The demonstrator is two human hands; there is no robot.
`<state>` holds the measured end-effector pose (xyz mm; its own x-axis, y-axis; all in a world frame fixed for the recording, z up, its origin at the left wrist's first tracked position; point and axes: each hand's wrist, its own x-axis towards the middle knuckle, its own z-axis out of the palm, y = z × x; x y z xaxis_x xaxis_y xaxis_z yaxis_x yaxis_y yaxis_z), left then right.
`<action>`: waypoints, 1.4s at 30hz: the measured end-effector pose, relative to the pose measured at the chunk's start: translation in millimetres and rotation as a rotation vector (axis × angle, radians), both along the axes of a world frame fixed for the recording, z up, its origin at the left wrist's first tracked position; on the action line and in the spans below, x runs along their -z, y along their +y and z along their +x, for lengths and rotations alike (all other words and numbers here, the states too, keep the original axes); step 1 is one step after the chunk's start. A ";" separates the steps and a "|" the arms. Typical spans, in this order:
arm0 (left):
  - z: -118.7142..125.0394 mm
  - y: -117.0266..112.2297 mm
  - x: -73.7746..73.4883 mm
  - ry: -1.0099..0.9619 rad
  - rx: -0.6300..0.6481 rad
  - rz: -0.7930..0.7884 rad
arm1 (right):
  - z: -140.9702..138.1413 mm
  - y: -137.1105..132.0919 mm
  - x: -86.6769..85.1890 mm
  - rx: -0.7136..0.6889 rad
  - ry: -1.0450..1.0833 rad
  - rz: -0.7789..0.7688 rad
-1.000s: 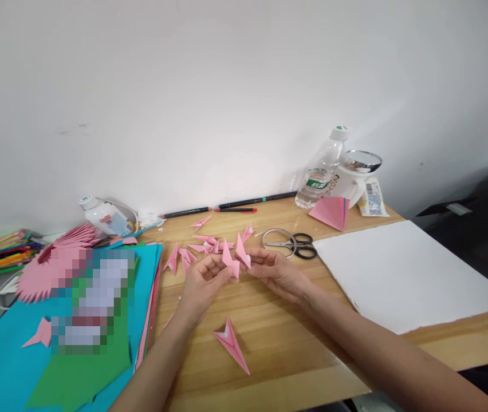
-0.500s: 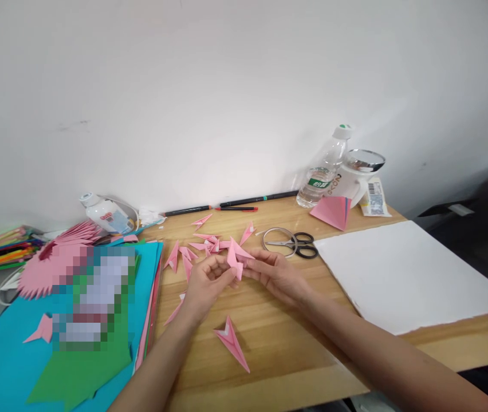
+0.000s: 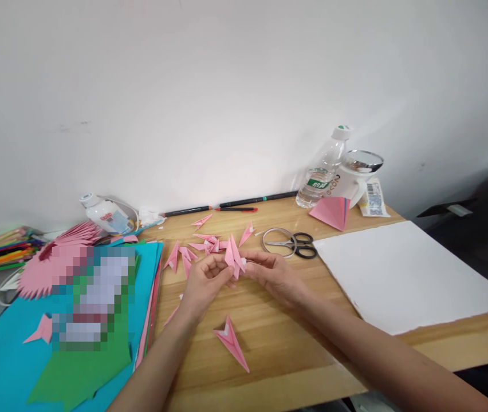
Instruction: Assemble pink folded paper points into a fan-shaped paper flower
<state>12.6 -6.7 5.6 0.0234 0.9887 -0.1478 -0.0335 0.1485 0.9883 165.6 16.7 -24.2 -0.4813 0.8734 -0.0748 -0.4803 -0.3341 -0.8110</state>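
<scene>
Nearest you, close to the table's front edge, one folded pink piece (image 3: 232,345) lies by itself on the wood. Beyond it, over the middle of the table (image 3: 287,352), your left hand (image 3: 204,283) is partly closed, thumb and fingertips pinching a second folded piece (image 3: 229,258). Your right hand (image 3: 275,276), also partly closed, pinches a third piece (image 3: 238,257), a white corner showing by your fingertips. The two held pieces overlap, points away from you; I can't tell whether one is slotted into the other. The step in hand looks like fitting this pair together; the next move calls for a steady left grip, aligned ends and gentle right-hand pressure. Farther on, loose pink pieces (image 3: 213,247) lie left of the scissors (image 3: 296,245), and pens (image 3: 188,211) line the back edge.
</scene>
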 end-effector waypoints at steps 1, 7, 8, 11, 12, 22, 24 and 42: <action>-0.3 0.1 0.9 -0.004 0.004 0.002 | 0.2 0.1 0.8 0.010 -0.009 0.000; -2.0 0.6 3.3 -0.015 0.023 0.015 | 0.4 0.9 6.2 0.018 -0.045 0.021; -2.1 0.6 3.1 -0.014 0.024 0.016 | 0.3 1.0 6.9 0.015 -0.045 0.027; -2.4 0.4 3.1 -0.008 0.027 0.021 | 0.0 1.0 7.7 0.013 -0.056 0.034; -2.4 0.4 3.5 -0.006 0.029 0.022 | -0.1 0.9 7.7 0.013 -0.061 0.034; -3.0 1.2 9.5 -0.071 0.062 0.043 | 0.1 -0.2 5.9 0.023 -0.067 0.035; -2.7 1.2 9.1 -0.074 0.058 0.040 | 0.0 -0.1 6.1 0.027 -0.058 0.042; -1.6 0.5 7.2 -0.091 0.044 0.016 | 0.4 0.7 11.2 0.061 -0.142 0.070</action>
